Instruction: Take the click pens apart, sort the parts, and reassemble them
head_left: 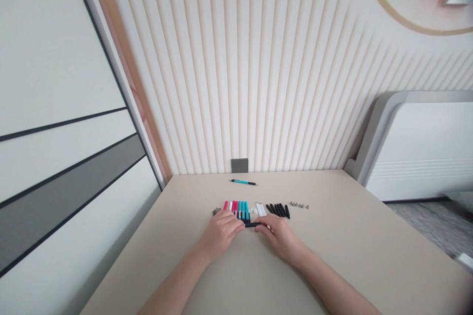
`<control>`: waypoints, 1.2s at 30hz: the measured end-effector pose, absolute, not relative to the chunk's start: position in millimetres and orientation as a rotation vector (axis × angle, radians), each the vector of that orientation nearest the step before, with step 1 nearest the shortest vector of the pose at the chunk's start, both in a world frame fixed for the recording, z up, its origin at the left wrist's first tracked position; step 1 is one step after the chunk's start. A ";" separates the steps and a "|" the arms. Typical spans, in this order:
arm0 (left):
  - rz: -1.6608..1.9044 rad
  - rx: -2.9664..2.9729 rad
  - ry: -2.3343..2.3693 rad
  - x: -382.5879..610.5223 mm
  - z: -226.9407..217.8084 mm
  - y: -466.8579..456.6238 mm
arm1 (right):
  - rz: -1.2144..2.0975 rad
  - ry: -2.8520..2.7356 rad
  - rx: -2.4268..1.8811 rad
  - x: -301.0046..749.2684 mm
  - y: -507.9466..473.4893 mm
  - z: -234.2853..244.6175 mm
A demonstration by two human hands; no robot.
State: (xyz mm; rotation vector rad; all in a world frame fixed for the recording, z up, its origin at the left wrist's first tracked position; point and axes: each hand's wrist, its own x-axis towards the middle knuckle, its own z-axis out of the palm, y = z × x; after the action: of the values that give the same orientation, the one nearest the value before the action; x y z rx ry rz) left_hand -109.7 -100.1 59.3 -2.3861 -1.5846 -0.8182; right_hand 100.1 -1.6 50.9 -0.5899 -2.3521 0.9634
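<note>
Both hands meet near the middle of the table around a short black pen part (252,225). Its left end is at the fingertips of my left hand (220,232), which is closed in a pinch. The other end sits between the thumb and fingers of my right hand (280,235). Just beyond lie several pink, white and turquoise pen barrels (243,206) in a row, partly hidden by my left hand. Small white pieces (253,210) and clear white tubes (260,209) lie beside them. Several black pen parts (278,210) are lined up past my right hand.
A turquoise and black pen (244,182) lies near the table's back edge. Small metal tips (298,205) are on the right, and small grey pieces (216,211) on the left. Behind the table (332,246) stand a ribbed wall with a dark socket (240,165); a headboard (424,142) is at right.
</note>
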 end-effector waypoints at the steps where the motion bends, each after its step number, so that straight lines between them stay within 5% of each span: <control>1: -0.813 -2.391 -1.578 -109.3 59.6 -100.2 | 0.964 -2.341 -0.582 100.3 -1.5 51.1; 21: -0.863 -2.408 -1.559 -108.5 57.1 -98.9 | 0.969 -2.334 -0.472 98.9 -2.8 45.6; 36: -0.928 -2.499 -1.656 -108.3 50.2 -98.5 | 0.660 -2.172 -0.249 97.9 3.4 40.4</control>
State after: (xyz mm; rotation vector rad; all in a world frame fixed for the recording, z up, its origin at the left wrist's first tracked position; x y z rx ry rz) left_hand -108.3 -98.5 50.2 -2.4986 -1.6561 -0.9283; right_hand 97.9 3.4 40.4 -0.2489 -2.1721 0.6600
